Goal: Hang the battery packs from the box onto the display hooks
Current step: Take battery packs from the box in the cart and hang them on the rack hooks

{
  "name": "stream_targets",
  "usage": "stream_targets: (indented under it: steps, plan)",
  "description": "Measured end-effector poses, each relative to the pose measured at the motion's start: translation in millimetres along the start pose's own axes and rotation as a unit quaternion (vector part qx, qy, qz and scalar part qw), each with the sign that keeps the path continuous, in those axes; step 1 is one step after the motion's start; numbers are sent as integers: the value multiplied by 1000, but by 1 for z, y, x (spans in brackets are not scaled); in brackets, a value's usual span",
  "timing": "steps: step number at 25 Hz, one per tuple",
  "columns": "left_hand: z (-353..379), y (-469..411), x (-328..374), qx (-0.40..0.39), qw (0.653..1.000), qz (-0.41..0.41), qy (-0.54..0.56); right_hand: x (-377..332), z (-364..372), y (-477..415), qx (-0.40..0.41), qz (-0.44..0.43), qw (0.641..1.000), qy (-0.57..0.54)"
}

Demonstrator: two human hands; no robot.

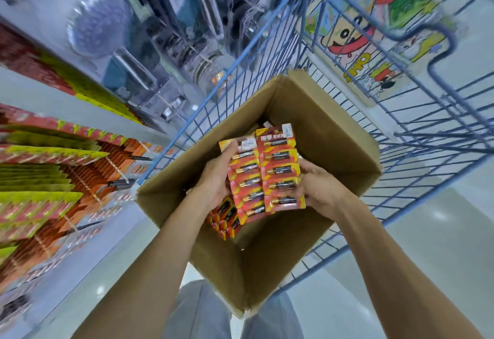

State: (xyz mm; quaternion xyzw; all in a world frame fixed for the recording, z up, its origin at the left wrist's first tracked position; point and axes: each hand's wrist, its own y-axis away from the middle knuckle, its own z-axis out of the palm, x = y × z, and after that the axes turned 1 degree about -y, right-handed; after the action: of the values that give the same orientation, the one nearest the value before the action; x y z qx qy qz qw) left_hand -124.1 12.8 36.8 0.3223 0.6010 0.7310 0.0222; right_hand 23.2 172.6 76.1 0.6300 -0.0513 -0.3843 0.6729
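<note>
An open cardboard box (328, 135) stands in a blue wire cart (417, 151). Over its opening I hold two stacks of red and yellow battery packs side by side. My left hand (216, 178) grips the left stack (246, 178) along its left edge. The right stack (280, 170) is held by my right hand (320, 186) at its lower right corner. More battery packs (224, 218) lie deeper in the box under my left wrist. Display hooks (120, 182) with the same red packs hanging on them run along the left.
Shower heads in clear packaging (101, 28) hang on the wall display above the battery section. A colourful cartoon board (374, 44) lies in the far end of the cart. Glossy white floor shows to the right and below.
</note>
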Motion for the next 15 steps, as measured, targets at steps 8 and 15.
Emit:
stream_targets:
  steps: [8, 15]
  plan:
    - [-4, 122, 39, -122, 990, 0, 70, -4, 36, 98, -25, -133, 988, -77]
    - [-32, 200, 57, -197, 974, 113, -20, -15, 64, 179, -61, -228, 964, -122]
